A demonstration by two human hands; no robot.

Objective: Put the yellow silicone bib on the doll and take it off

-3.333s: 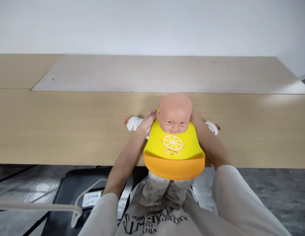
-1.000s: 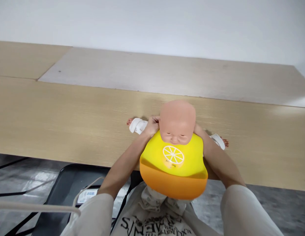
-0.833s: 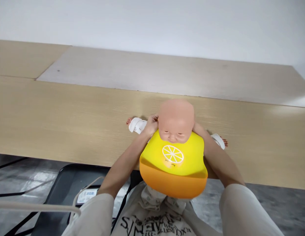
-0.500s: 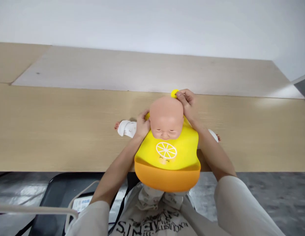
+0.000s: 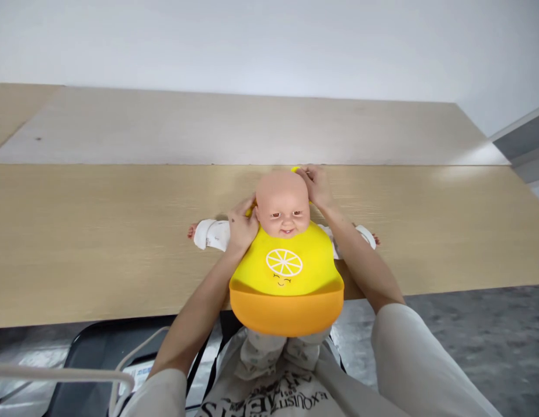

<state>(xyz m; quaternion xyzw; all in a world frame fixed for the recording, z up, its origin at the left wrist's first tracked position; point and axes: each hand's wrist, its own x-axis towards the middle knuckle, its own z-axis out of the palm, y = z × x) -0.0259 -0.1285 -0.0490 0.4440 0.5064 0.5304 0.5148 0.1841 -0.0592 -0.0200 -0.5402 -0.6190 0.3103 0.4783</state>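
A baby doll (image 5: 281, 204) in white clothes leans against the near edge of a wooden table (image 5: 99, 231), its legs hanging down toward my lap. It wears a yellow bib (image 5: 284, 272) with a lemon print and an orange catch pocket. My left hand (image 5: 241, 223) is closed on the bib's strap at the doll's left side of the neck. Beside and behind the doll's head, my right hand (image 5: 315, 184) pinches the yellow end of the other strap.
A pale board (image 5: 235, 124) lies on the far half of the table, against a white wall. Below the table edge are a black tray-like object (image 5: 99, 353) with a label and a white cable (image 5: 61, 373). A printed tote bag (image 5: 269, 397) rests on my lap.
My right hand came out from behind the doll's neck, lifted the yellow strap end above the head, then lowered it beside the head. The doll's head tipped up to face me.
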